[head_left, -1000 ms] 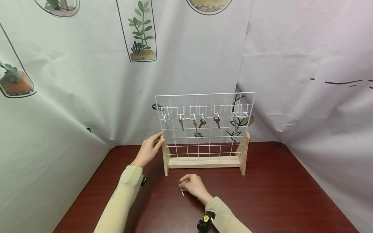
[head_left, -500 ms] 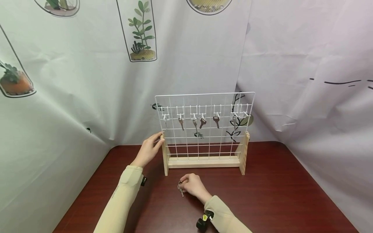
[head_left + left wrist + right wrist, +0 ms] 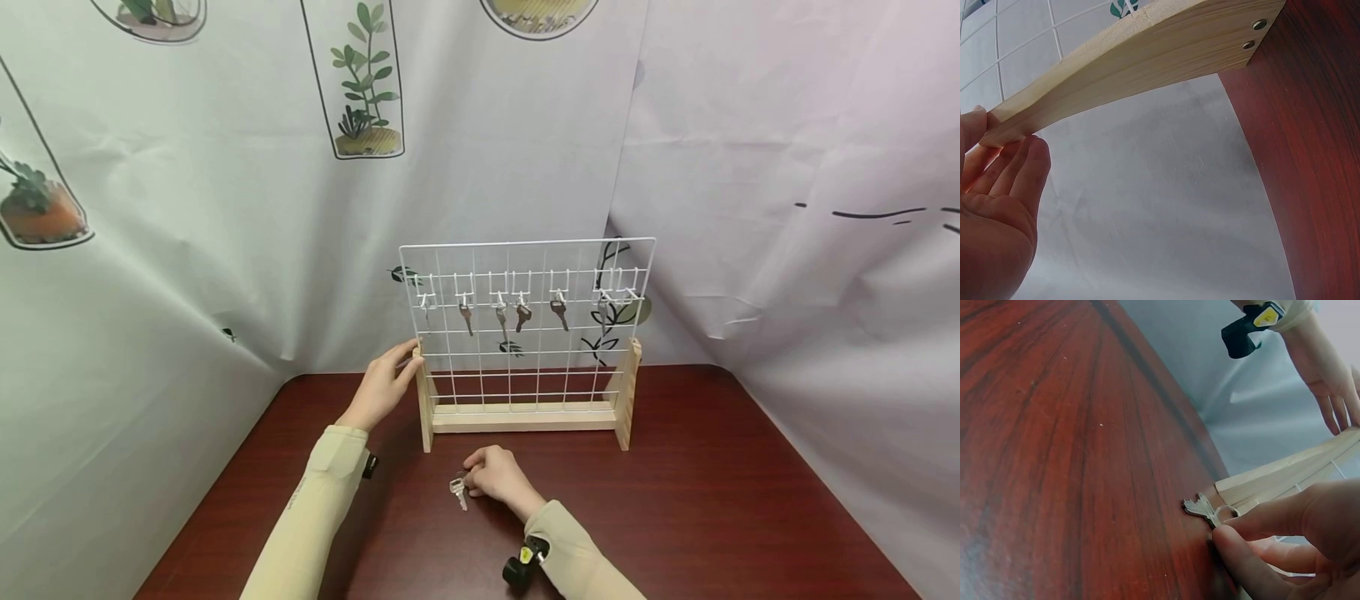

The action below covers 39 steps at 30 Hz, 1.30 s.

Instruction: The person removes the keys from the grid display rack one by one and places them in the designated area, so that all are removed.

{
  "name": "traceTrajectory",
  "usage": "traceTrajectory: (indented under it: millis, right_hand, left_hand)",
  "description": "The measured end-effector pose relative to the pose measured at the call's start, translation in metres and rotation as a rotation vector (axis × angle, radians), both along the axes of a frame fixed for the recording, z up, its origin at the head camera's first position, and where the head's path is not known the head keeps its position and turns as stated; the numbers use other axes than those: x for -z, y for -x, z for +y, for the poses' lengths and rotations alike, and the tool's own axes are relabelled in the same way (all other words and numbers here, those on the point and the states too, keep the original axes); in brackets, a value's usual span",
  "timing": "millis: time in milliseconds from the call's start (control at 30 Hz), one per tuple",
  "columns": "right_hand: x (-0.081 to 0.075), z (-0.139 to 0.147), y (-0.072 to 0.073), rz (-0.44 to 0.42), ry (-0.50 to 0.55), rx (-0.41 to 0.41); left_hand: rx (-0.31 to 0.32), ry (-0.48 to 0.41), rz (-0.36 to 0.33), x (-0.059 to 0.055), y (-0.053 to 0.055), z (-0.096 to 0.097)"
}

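Observation:
A wire-grid rack [image 3: 525, 419] with wooden supports stands on the table, and several keys [image 3: 558, 312] hang from its white hooks. My left hand [image 3: 381, 385] holds the top of the rack's left wooden upright [image 3: 1116, 69]; in the left wrist view the thumb lies on one side and the fingers on the other. In front of the rack, my right hand [image 3: 501, 479] pinches a small metal key ring [image 3: 1226, 514] between thumb and forefinger. Silver keys [image 3: 459, 492] dangle from that ring just above the table; the right wrist view appears to show two blades.
The dark red wooden table [image 3: 750, 500] extends to both sides of the rack. Close behind it hangs a pale cloth backdrop [image 3: 510, 167] printed with plants. A black wrist camera [image 3: 517, 571] sits under my right wrist.
The keys in my right hand have swung a little to the left and now show their flat side. My left hand and the rack stay in place.

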State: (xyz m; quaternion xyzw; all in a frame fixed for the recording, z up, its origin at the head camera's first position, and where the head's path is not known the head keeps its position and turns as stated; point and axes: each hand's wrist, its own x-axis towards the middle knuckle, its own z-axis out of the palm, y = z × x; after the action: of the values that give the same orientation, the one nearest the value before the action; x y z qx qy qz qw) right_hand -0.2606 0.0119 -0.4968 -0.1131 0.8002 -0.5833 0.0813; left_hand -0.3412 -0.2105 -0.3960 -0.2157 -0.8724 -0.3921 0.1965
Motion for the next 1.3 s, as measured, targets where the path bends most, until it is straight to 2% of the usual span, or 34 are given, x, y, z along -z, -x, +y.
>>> traceTrajectory:
  millis: [200, 333, 733, 967, 1300]
  right_hand:
    - [-0.002, 0.0, -0.001, 0.001, -0.011, -0.008]
    - [-0.003, 0.001, -0.001, 0.041, -0.042, -0.042]
    - [-0.002, -0.001, 0.011, 0.161, -0.273, -0.11]
    - [-0.007, 0.003, 0.009, 0.279, -0.431, -0.091]
    - [-0.007, 0.009, 0.005, 0.297, -0.462, -0.046]
  left_hand:
    - [-0.001, 0.002, -0.011, 0.0, 0.0, 0.0]
    - [-0.003, -0.001, -0.006, 0.001, 0.0, 0.0]
    - [-0.006, -0.009, 0.003, 0.004, 0.001, -0.002]
    - [0.004, -0.018, 0.011, 0.004, 0.001, -0.002]
    - [0.008, -0.018, 0.014, 0.004, 0.003, -0.002]
